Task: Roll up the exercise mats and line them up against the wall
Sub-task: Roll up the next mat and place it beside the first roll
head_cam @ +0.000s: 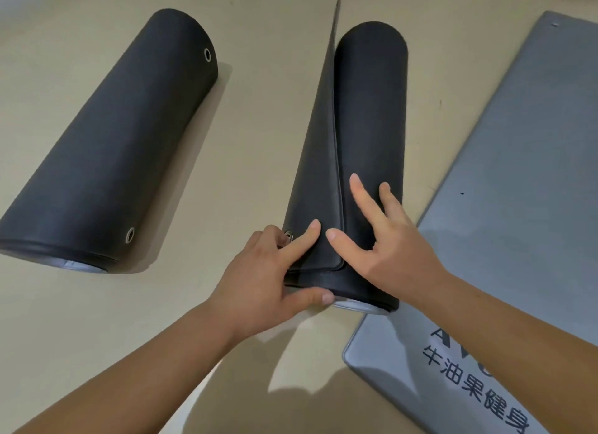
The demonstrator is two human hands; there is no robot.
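The half-rolled mat [369,126], long axis running 12 to 6 o'clock, is pressed flat-handed by the right hand [388,239] while its loose flap [318,181] is pinched at 9 o'clock by the left hand [268,271].

Flat grey mat [504,187]: "牛油果健身" printed, Latin letters above partly hidden.

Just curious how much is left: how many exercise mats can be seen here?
3: a rolled mat at left, a nearly rolled mat under both hands, a flat grey mat at right. Others may lie outside view.
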